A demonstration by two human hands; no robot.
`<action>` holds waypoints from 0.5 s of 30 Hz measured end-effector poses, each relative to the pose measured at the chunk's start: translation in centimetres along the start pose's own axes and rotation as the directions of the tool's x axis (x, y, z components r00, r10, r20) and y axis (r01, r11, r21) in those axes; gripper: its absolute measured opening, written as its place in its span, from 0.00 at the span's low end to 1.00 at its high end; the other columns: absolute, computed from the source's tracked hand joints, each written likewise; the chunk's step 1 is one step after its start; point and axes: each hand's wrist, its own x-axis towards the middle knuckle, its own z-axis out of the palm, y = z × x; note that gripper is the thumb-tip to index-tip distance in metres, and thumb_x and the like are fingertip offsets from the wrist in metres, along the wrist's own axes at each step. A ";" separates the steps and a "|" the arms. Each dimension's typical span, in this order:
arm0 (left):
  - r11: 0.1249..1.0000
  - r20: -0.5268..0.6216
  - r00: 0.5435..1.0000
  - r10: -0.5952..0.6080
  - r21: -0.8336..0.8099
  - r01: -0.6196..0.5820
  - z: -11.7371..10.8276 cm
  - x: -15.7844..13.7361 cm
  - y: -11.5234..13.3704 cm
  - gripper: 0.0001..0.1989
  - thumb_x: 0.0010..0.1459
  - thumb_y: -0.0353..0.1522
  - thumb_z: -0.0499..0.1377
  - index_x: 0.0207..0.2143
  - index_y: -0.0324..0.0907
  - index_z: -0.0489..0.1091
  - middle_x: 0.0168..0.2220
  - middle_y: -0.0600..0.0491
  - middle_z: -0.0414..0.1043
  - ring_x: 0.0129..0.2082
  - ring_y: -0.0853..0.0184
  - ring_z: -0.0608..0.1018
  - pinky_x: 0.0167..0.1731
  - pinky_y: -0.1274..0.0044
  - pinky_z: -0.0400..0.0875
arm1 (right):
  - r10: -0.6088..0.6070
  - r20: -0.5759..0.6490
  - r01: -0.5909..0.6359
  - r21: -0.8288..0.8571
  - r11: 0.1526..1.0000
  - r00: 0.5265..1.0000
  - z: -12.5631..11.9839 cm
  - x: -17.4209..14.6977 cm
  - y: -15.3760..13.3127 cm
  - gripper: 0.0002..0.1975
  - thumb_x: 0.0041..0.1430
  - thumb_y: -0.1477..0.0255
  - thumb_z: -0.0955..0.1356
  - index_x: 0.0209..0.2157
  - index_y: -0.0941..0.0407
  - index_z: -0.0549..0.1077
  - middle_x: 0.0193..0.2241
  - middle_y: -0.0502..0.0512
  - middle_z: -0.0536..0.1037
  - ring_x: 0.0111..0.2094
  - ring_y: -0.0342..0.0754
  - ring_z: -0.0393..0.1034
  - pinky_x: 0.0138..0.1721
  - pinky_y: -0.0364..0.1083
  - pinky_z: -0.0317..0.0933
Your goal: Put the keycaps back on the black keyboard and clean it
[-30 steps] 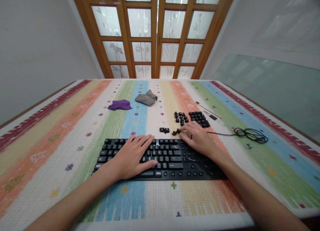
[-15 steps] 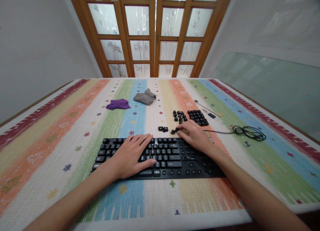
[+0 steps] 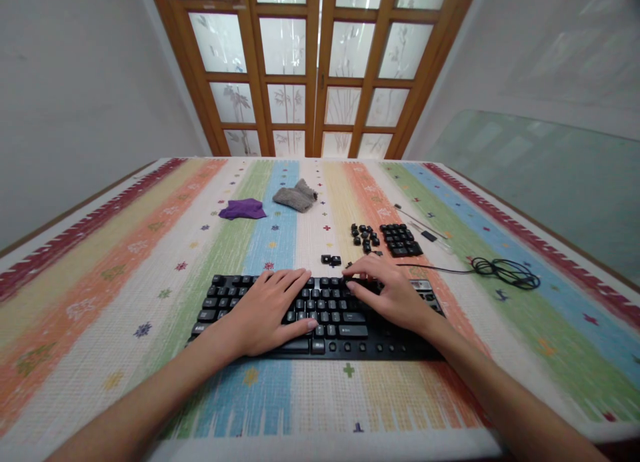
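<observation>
A black computer keyboard [image 3: 353, 317] lies in front of me, with keycaps on its left and middle part and bare key posts along its lower right. My left hand [image 3: 270, 309] rests flat across its left-middle keys, fingers stretched and thumb out over the lower rows. Over the keyboard's upper right is my right hand [image 3: 385, 292], its thumb and index finger pinched on a small dark keycap at the end of the top row. Beyond the keyboard sit two loose keycaps [image 3: 331, 259] and a scattered group of keycaps [image 3: 365, 235]. That hand and wrist hide part of the number-pad side.
Right of the scattered caps is a block of keycaps [image 3: 401, 239]. A thin stick-like tool [image 3: 423, 222] lies behind it, and a coiled black cable [image 3: 505, 273] to the right. A purple cloth [image 3: 243, 209] and a grey cloth [image 3: 296, 196] lie farther back on the striped tablecloth [image 3: 165, 355].
My right hand has moved from the loose keycaps behind the keyboard back toward me, onto the top row's right end. My left hand stays on the keys. The view has shifted slightly.
</observation>
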 end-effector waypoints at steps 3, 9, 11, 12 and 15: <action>1.000 0.009 1.000 -0.004 0.005 0.004 0.0 0.0 0.0 0.40 0.67 0.56 0.48 0.69 0.38 0.53 0.67 0.41 0.60 0.65 0.49 0.64 0.64 0.53 0.55 | -0.020 0.038 0.016 0.100 0.995 0.999 0.6 -0.1 -1.6 0.05 0.65 0.75 0.68 0.41 0.54 0.75 0.36 0.53 0.77 0.38 0.48 0.70 0.41 0.48 0.64; 1.000 0.004 1.000 0.003 0.009 -0.003 -0.1 0.0 0.1 0.39 0.67 0.57 0.47 0.69 0.39 0.53 0.67 0.41 0.60 0.65 0.50 0.64 0.63 0.54 0.55 | -0.022 0.157 -0.007 0.182 0.983 0.987 1.3 -0.8 -3.3 0.08 0.64 0.75 0.69 0.44 0.55 0.77 0.37 0.54 0.77 0.40 0.48 0.70 0.44 0.49 0.64; 1.000 -0.004 1.000 0.008 0.008 -0.008 -0.1 -0.1 0.1 0.39 0.68 0.56 0.47 0.69 0.39 0.52 0.67 0.41 0.60 0.65 0.50 0.65 0.63 0.55 0.56 | -0.039 0.189 0.001 0.193 0.981 0.981 1.4 -1.0 -3.5 0.08 0.65 0.77 0.68 0.44 0.56 0.77 0.38 0.55 0.77 0.42 0.49 0.70 0.45 0.50 0.65; 1.000 -0.008 1.000 0.010 0.007 -0.010 0.0 -0.1 0.0 0.39 0.68 0.56 0.47 0.69 0.39 0.52 0.67 0.42 0.60 0.65 0.50 0.65 0.63 0.55 0.56 | -0.045 0.200 0.005 0.196 0.981 0.979 1.5 -1.0 -3.6 0.09 0.65 0.77 0.67 0.44 0.56 0.77 0.38 0.55 0.77 0.42 0.49 0.70 0.45 0.50 0.65; 1.000 -0.010 1.000 0.011 0.004 -0.011 0.1 0.0 0.0 0.39 0.68 0.56 0.47 0.69 0.38 0.53 0.66 0.41 0.61 0.64 0.50 0.65 0.63 0.54 0.56 | -0.053 0.220 0.011 0.191 0.982 0.974 1.5 -1.2 -3.5 0.08 0.65 0.77 0.67 0.44 0.57 0.77 0.36 0.55 0.77 0.42 0.50 0.69 0.45 0.50 0.65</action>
